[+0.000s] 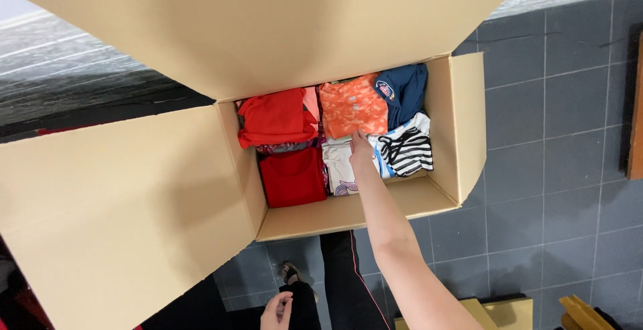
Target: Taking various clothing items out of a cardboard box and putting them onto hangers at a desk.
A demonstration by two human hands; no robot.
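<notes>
Two hands: right hand [360, 150], fingers flat, presses folded orange patterned shirt [353, 107] inside open brown cardboard box [469, 122], packing it tightly; left hand [276, 311] hangs loosely curled, empty, near the thigh.

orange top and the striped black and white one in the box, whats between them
In the head view, the right hand lies between the orange top and the striped top, fingertips at the orange top's lower edge, over a white garment.

Folded orange patterned garment [353, 107] lies flat atop clothes in the open cardboard box [462, 122].
</notes>
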